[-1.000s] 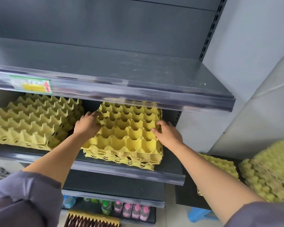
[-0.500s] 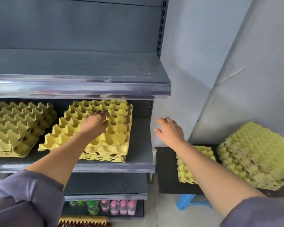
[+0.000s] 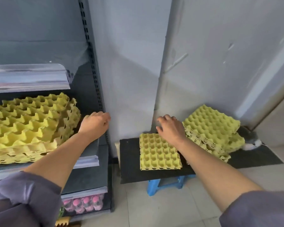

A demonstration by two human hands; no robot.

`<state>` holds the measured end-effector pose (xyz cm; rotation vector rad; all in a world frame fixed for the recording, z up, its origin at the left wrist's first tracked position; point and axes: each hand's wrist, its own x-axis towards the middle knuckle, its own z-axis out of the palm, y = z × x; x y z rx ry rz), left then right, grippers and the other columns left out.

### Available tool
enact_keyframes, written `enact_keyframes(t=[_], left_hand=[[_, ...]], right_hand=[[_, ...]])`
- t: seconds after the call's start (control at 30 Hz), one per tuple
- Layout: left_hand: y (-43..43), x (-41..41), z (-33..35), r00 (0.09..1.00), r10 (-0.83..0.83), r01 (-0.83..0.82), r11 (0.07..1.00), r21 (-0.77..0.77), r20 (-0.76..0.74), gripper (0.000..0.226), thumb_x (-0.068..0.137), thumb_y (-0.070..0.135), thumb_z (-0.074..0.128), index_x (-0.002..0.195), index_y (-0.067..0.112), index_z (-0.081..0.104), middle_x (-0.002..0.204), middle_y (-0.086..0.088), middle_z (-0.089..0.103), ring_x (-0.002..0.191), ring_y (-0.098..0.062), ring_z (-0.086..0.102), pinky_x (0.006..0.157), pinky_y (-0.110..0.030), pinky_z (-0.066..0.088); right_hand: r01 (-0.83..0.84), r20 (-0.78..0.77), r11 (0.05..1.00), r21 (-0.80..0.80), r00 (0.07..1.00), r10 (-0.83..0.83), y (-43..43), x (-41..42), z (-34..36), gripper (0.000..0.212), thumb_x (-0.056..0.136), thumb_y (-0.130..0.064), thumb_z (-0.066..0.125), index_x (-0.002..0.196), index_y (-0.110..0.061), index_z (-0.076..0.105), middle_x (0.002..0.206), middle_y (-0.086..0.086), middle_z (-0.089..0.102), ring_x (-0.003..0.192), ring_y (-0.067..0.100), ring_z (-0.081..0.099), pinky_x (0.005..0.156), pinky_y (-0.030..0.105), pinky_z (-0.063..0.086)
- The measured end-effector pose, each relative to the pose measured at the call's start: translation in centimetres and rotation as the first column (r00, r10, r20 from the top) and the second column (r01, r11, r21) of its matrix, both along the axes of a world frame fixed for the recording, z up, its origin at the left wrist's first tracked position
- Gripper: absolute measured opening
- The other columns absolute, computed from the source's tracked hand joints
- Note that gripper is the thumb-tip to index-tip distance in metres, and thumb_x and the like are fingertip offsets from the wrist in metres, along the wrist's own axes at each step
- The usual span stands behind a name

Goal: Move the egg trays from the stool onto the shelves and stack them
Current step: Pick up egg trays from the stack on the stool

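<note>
Head view: the right hand (image 3: 170, 130) is held over the far edge of the flat egg trays (image 3: 160, 153) lying on the black surface (image 3: 129, 154) atop the blue stool (image 3: 152, 187), fingers (image 3: 165, 119) spread and empty, while the left hand (image 3: 95, 123) is seen loosely curled, holding nothing, beside the shelf stack (image 3: 31, 125). A tilted pile of trays (image 3: 210, 126) is propped just right of them. The moulded pulp is judged light, fairly stiff yet crushable — two opposite edges are best gripped, kept level.

Single head-worn camera, angled forward and down at close range, covering shelves (image 3: 88, 159) left and stool (image 3: 162, 184) right.
</note>
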<state>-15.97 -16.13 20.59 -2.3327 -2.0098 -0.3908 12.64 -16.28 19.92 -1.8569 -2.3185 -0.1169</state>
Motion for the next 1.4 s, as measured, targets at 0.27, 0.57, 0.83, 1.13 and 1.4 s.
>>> enact_keyframes(t=[0.27,0.57,0.83,1.13,1.4], left_hand=[[5.8,6.9,-4.2,0.994,-0.111,0.110,0.989,-0.096,-0.001,0.022,0.095,0.018,0.041,0.107,0.018,0.060,0.098,-0.002,0.062,0.089,-0.022,0.057,0.080,-0.035,0.046],[14.4,13.1,-13.2,0.987,-0.156,0.160,0.931,-0.327,0.038,0.026,0.096,0.025,0.035,0.110,0.025,0.057,0.108,0.002,0.061,0.102,-0.022,0.054,0.088,-0.035,0.044],[16.3,15.8,-22.8,0.992,-0.077,0.119,0.849,-0.515,0.102,0.028,0.094,0.023,0.040,0.117,0.027,0.056,0.118,0.004,0.059,0.110,-0.021,0.054,0.086,-0.034,0.042],[17.3,18.9,-37.0,0.999,0.042,-0.025,0.741,-0.671,0.010,0.056,0.094,0.031,0.047,0.145,0.020,0.027,0.142,-0.006,0.036,0.125,-0.027,0.040,0.094,-0.040,0.041],[17.1,19.7,-44.8,0.938,0.311,-0.135,0.740,-0.659,0.156,0.078,0.092,0.026,0.054,0.150,0.017,0.003,0.145,-0.011,0.028,0.129,-0.033,0.033,0.099,-0.046,0.038]], right_hand=[[0.108,0.001,0.991,-0.084,0.994,-0.108,3.3,7.0,-3.8,0.034,0.095,-0.031,0.048,0.125,-0.019,0.055,0.122,0.005,0.057,0.111,0.029,0.055,0.086,0.038,0.048],[0.221,0.053,0.930,-0.294,0.975,-0.215,8.8,11.5,-10.6,0.038,0.096,-0.031,0.047,0.132,-0.017,0.049,0.127,0.008,0.052,0.111,0.030,0.054,0.086,0.041,0.049],[0.278,0.004,0.791,-0.545,0.945,-0.328,11.2,14.0,-20.8,0.040,0.096,-0.026,0.045,0.135,-0.015,0.045,0.127,0.009,0.049,0.114,0.029,0.051,0.089,0.041,0.048],[0.307,-0.021,0.663,-0.683,0.899,-0.438,14.4,16.9,-34.5,0.042,0.096,-0.022,0.048,0.134,-0.006,0.044,0.132,0.016,0.044,0.114,0.031,0.053,0.094,0.037,0.044],[0.364,-0.066,0.587,-0.723,0.810,-0.583,16.2,18.0,-43.1,0.032,0.095,-0.021,0.047,0.123,-0.005,0.047,0.119,0.015,0.051,0.108,0.033,0.054,0.085,0.036,0.043]])
